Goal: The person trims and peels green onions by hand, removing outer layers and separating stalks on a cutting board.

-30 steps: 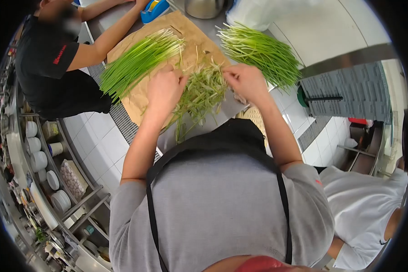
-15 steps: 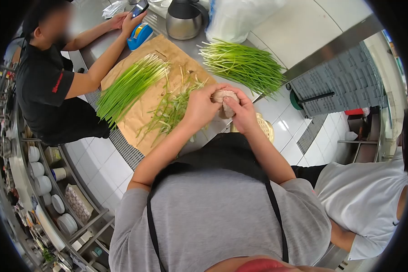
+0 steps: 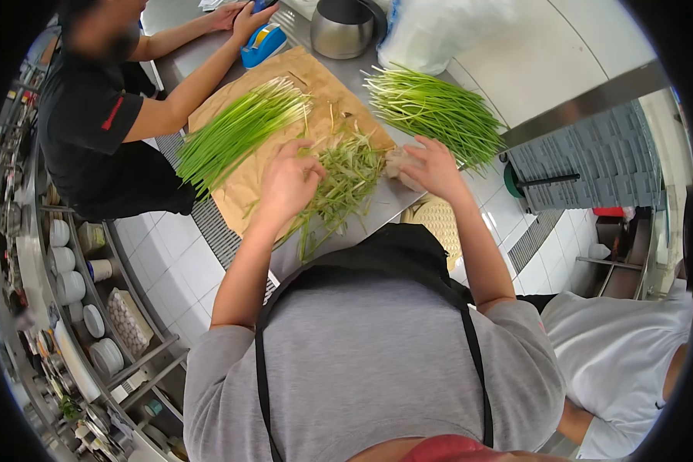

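My left hand (image 3: 289, 183) hovers over the brown paper (image 3: 242, 173), its fingers apart and holding nothing. Beneath and beside it lies a loose heap of green and pale trimmings (image 3: 346, 181). My right hand (image 3: 437, 171) is at the right edge of that heap with fingers spread. Its fingertips are at a crumpled, beige-white wad (image 3: 400, 165), partly hidden by the hand; its material is unclear. To the left, a bundle of long green stalks with white ends, like garlic chives (image 3: 242, 127), rests on the paper. A second bundle of chives (image 3: 439, 115) lies at the right on the metal table.
A co-worker in black (image 3: 92, 115) stands at the left holding a phone. A blue tape dispenser (image 3: 263, 46), a steel jug (image 3: 343, 31) and a clear plastic bag (image 3: 431, 35) stand at the back. A person in white (image 3: 616, 346) is at the lower right.
My hands have moved apart from the beige wad they held together. The left went left over the trimmings; the wad is now down by my right hand. The view has shifted slightly.
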The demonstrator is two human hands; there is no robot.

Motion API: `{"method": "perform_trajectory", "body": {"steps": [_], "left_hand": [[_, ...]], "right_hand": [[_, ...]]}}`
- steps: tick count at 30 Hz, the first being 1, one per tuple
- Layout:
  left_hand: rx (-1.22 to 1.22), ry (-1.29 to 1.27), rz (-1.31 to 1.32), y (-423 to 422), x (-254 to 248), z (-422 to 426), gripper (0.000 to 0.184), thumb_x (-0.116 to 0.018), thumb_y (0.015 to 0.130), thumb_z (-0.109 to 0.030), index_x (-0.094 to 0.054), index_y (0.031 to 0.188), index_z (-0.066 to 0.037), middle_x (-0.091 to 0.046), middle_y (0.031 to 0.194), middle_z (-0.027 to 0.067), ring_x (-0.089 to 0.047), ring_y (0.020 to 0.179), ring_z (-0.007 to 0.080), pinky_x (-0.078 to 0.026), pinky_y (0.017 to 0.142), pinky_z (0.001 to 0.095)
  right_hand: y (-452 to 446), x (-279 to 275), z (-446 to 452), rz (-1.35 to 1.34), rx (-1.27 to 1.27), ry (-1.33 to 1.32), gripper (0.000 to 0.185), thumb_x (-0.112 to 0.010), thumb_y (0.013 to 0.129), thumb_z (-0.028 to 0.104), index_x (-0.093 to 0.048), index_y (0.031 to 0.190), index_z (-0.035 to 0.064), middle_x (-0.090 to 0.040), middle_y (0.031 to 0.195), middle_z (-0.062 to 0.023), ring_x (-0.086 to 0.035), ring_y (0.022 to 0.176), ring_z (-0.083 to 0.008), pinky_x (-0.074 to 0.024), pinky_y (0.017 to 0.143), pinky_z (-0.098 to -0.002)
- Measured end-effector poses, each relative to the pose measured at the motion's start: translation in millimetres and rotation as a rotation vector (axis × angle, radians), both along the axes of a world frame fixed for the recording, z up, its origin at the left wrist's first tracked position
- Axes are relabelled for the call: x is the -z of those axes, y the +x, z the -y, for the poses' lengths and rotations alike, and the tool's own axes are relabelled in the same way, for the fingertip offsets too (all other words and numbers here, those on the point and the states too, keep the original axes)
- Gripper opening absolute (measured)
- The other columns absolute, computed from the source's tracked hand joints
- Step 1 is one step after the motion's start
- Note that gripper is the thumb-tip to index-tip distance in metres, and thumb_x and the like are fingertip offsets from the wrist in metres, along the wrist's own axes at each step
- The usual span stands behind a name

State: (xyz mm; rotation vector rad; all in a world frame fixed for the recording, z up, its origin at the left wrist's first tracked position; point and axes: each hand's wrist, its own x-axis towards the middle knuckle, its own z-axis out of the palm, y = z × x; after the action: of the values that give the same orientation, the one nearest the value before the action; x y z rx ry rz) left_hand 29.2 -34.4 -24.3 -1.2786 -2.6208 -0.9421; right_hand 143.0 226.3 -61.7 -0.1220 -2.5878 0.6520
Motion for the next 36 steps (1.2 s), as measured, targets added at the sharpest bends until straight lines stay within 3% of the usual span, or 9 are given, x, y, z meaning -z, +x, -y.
{"method": "perform_trajectory", "body": {"steps": [2,4,6,9,14,22,29,32,36], "left_hand": [[0.020,0.030,0.058,4,-6,4,0.014,-0.060,0.070,-0.010,-0.064,0.083,-0.006,-0.059,0.097,0.0147,-0.056,0.086,0.0289,-0.045,0.074,0.0344],[-0.008,-0.009,0.211,9,-5,11,0.014,-0.060,0.071,-0.012,-0.064,0.083,-0.006,-0.060,0.089,0.0139,-0.058,0.077,0.0274,-0.046,0.069,0.0341],[-0.061,-0.078,0.425,3,-3,9,0.014,-0.061,0.072,-0.014,-0.064,0.083,-0.007,-0.062,0.079,0.0125,-0.059,0.066,0.0256,-0.047,0.062,0.0335],[-0.144,0.157,0.208,-9,6,14,0.015,-0.063,0.071,-0.014,-0.064,0.083,-0.005,-0.061,0.070,0.0105,-0.058,0.053,0.0223,-0.047,0.055,0.0312],[-0.226,0.102,0.275,-15,-7,27,0.014,-0.063,0.072,-0.012,-0.063,0.083,-0.003,-0.062,0.072,0.0108,-0.058,0.053,0.0172,-0.045,0.051,0.0280],[-0.171,0.150,0.321,-5,-2,13,0.013,-0.063,0.073,-0.010,-0.063,0.082,-0.001,-0.061,0.071,0.0113,-0.056,0.052,0.0168,-0.044,0.050,0.0274],[-0.216,0.163,0.319,-5,4,23,0.014,-0.063,0.073,-0.010,-0.063,0.082,0.000,-0.061,0.071,0.0119,-0.056,0.053,0.0181,-0.045,0.051,0.0272],[-0.232,0.151,0.331,-4,3,28,0.014,-0.063,0.073,-0.010,-0.063,0.082,0.000,-0.060,0.070,0.0118,-0.056,0.054,0.0177,-0.045,0.051,0.0272],[-0.263,0.191,0.314,-3,3,34,0.013,-0.063,0.073,-0.009,-0.063,0.082,-0.001,-0.060,0.068,0.0109,-0.056,0.054,0.0166,-0.044,0.050,0.0271]], "right_hand": [[-9,-1,11,-0.023,0.033,0.105,0.026,-0.061,0.074,0.009,-0.061,0.099,0.0079,-0.058,0.092,-0.0094,-0.058,0.067,-0.0169,-0.0461,0.063,-0.0258],[-16,-35,36,0.037,0.079,-0.407,0.026,-0.060,0.074,0.007,-0.061,0.100,0.0054,-0.058,0.089,-0.0099,-0.057,0.061,-0.0166,-0.0456,0.057,-0.0252],[-27,-44,42,-0.009,0.076,-0.329,0.022,-0.062,0.071,0.006,-0.063,0.093,0.0062,-0.056,0.071,-0.0073,-0.055,0.056,-0.0184,-0.0442,0.054,-0.0270],[-34,-22,11,-0.036,0.147,-0.169,0.014,-0.062,0.070,0.007,-0.065,0.084,0.0060,-0.054,0.063,-0.0067,-0.054,0.056,-0.0194,-0.0435,0.053,-0.0288],[-30,-3,-47,-0.134,0.459,-0.028,0.005,-0.064,0.069,0.009,-0.064,0.072,0.0045,-0.057,0.072,-0.0094,-0.056,0.060,-0.0224,-0.0442,0.055,-0.0318],[-55,14,-54,-0.066,0.514,0.090,0.012,-0.065,0.069,0.018,-0.066,0.074,0.0072,-0.056,0.075,-0.0081,-0.056,0.070,-0.0246,-0.0458,0.061,-0.0340],[-66,27,-61,-0.093,0.457,0.242,0.007,-0.063,0.068,0.015,-0.063,0.068,0.0078,-0.055,0.073,-0.0081,-0.056,0.071,-0.0256,-0.0458,0.062,-0.0359],[-61,14,-61,-0.155,0.447,0.176,0.006,-0.062,0.068,0.013,-0.061,0.065,0.0073,-0.053,0.067,-0.0073,-0.055,0.062,-0.0230,-0.0450,0.057,-0.0339],[-45,-67,-30,-0.196,0.344,-0.248,0.004,-0.061,0.068,0.009,-0.058,0.067,0.0069,-0.052,0.062,-0.0063,-0.052,0.053,-0.0187,-0.0428,0.050,-0.0306]]}}
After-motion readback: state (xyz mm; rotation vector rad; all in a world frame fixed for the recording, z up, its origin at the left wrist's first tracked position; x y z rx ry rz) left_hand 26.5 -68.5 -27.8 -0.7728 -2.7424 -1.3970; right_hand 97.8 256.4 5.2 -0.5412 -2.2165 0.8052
